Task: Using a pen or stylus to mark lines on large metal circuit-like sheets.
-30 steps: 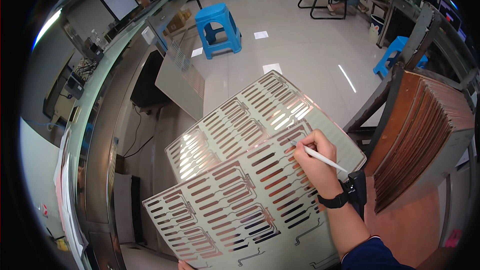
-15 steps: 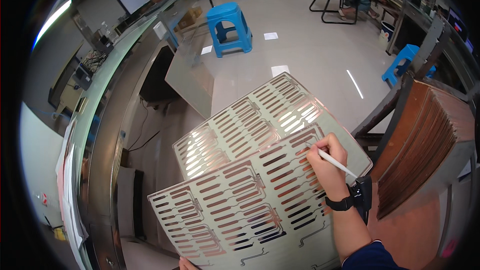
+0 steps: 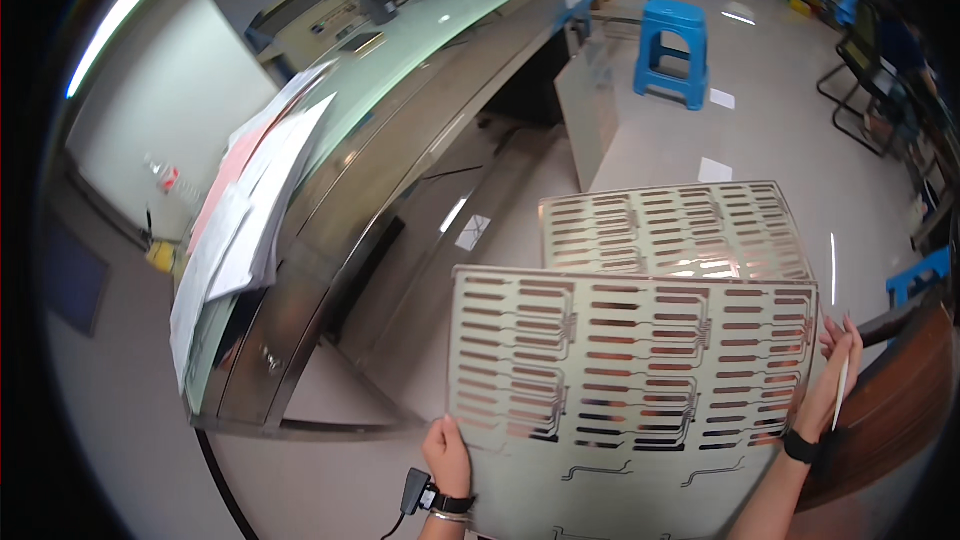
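Observation:
A large pale green circuit board panel [image 3: 510, 480] with rows of copper strips and thin traces is tilted up before me. My left hand [image 3: 447, 457] grips its left edge near the lower corner, thumb on the front face. Against the right edge lies my right hand [image 3: 832, 380], its fingers pointing up and partly hidden by the panel. A slim white pen [image 3: 841, 395] is tucked in that hand, pointing down along the wrist. Behind the front panel, a second similar panel [image 3: 640, 262] shows its upper part; the rest is covered.
To the left runs a glass-topped bench [image 3: 430, 50] with a stack of papers [image 3: 265, 205] on its near end. A clear bottle [image 3: 170, 180] stands beyond the papers. A blue stool [image 3: 672, 50] is on the floor ahead. Brown stacked boards [image 3: 890, 420] lie at right.
My view has swung left. My right hand has gone from the panel's face to its right edge, keeping the pen. The front panel now faces me more squarely, and my left hand shows more fully.

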A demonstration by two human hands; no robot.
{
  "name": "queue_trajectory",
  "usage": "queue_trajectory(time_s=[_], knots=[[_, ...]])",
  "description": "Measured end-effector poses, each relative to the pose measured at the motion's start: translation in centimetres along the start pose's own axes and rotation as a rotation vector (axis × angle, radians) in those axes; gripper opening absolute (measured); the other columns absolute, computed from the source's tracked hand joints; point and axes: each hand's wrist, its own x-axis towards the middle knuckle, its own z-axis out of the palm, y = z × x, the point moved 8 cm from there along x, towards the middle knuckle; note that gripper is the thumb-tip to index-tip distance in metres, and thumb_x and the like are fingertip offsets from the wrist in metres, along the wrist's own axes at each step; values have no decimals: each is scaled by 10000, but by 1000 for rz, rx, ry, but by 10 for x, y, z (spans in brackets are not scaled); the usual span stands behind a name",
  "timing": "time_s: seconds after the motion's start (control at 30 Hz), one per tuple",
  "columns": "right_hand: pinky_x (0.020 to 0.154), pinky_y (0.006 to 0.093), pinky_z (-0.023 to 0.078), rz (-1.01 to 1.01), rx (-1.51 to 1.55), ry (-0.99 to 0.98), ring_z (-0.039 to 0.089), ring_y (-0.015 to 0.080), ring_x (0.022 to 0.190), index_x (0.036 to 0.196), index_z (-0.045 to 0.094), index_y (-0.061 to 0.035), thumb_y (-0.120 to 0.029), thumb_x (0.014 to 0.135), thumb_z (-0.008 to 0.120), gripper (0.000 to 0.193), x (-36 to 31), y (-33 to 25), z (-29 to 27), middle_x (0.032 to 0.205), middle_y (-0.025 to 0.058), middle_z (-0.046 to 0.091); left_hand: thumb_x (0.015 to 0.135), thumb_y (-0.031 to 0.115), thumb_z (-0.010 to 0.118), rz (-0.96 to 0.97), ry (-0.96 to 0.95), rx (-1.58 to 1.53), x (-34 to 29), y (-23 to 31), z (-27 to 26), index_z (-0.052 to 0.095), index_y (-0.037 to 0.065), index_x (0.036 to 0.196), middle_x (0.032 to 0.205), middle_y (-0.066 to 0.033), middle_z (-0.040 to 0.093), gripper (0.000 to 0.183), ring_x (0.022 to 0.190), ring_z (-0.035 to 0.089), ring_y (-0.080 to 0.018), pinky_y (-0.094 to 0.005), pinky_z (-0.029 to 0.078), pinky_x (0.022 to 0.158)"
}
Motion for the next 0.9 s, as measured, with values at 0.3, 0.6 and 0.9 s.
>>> queue_trajectory(time_s=[0.3, 0.6, 0.9], knots=[[642, 231, 450, 458, 178, -388, 544, 94, 727, 1091, 624, -9, -257, 1013, 511, 283, -47, 74, -41, 851, 16, 612, 1030, 261, 447, -106, -167, -192, 8, -15, 5, 596, -18, 843, 793, 8, 588, 368, 761, 484, -70, -249, 410, 706], [618, 238, 485, -68, 325, -300, 571, 94, 768, 1028, 552, -67, -252, 1017, 500, 192, -31, -41, -42, 817, 1, 526, 944, 147, 635, 163, -495, -721, 36, 92, -35, 486, 75, 839, 832, 37, 571, 196, 771, 489, -31, -202, 420, 720], [1101, 379, 340, -434, 593, -292, 461, 241, 1298, 1277, 533, -42, -334, 1004, 498, 401, 25, -95, -120, 1376, 135, 518, 741, -4, 701, 1290, -122, -516, 11, 201, -72, 681, 5, 872, 874, -66, 683, 133, 869, 614, -204, -298, 466, 774]])
